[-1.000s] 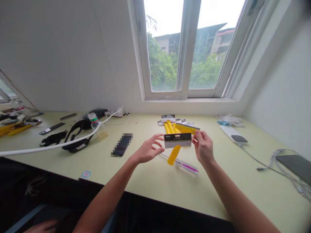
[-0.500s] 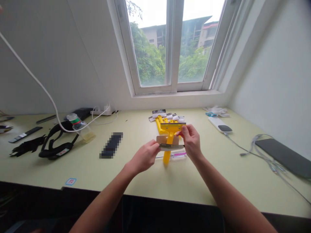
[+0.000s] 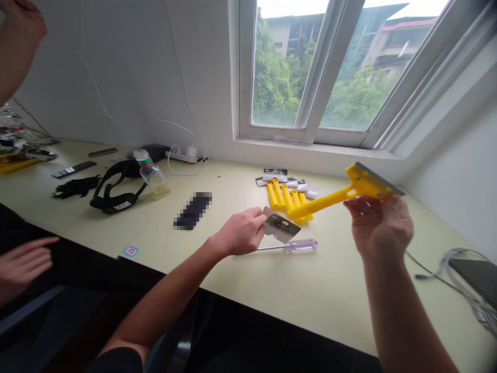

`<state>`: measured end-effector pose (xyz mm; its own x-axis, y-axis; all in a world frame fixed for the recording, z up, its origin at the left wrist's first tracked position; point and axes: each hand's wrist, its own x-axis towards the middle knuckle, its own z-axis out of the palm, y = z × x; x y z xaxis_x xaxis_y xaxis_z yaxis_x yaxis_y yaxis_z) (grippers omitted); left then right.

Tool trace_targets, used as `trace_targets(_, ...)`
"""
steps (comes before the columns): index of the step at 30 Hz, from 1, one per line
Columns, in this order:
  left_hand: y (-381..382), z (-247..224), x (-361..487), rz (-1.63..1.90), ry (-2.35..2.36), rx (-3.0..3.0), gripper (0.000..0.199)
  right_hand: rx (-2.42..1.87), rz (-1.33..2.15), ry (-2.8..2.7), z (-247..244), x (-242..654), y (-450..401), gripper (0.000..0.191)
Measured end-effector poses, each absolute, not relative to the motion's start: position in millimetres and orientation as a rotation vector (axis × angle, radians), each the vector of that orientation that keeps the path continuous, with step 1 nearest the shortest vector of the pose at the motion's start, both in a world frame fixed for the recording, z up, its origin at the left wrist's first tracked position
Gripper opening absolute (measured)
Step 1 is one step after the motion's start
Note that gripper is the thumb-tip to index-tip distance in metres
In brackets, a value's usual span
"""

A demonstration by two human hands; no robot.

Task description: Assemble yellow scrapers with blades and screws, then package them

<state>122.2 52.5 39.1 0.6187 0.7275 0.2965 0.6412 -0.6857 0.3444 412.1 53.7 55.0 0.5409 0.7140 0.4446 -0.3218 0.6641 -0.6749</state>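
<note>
My right hand (image 3: 382,223) is closed on the head of a yellow scraper (image 3: 363,184), raised at the right with its handle pointing left and its dark blade edge facing up and right. My left hand (image 3: 240,230) pinches the left edge of a dark and tan packaging card (image 3: 282,227), held apart from the scraper. Below the card, a screwdriver (image 3: 303,246) with a clear and pink handle lies on the table. Behind the card several yellow handles (image 3: 285,196) lie in a row, with white and black packaging (image 3: 275,175) at their far ends.
On the left of the table (image 3: 217,280) are a pixelated dark object (image 3: 193,211), a plastic bottle (image 3: 153,176), a black strap (image 3: 116,199) and a black glove-like cloth (image 3: 77,186). Grey cables (image 3: 452,264) lie at right. Another person's hands (image 3: 25,267) show at the far left.
My hands have moved apart. The scraper has gone right and up and turned from upright to slanting, away from the card in my left hand. The view has swung left, showing another person's hands.
</note>
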Motion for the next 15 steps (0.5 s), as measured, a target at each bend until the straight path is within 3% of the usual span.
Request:
trace_targets(4, 79, 31, 105, 0.864, 1.179, 2.248, 0.024, -0.597, 0.635, -0.821, 59, 425, 57, 0.018)
trace_targets(10, 107, -1, 65, 0.524, 1.675, 2.075, 0.019, -0.788, 0.820, -0.855, 32, 432, 66, 0.021)
trace_targets(15, 100, -6, 66, 0.451, 1.919, 2.128, 0.045, -0.864, 1.023, -0.906, 9, 411, 67, 0.038)
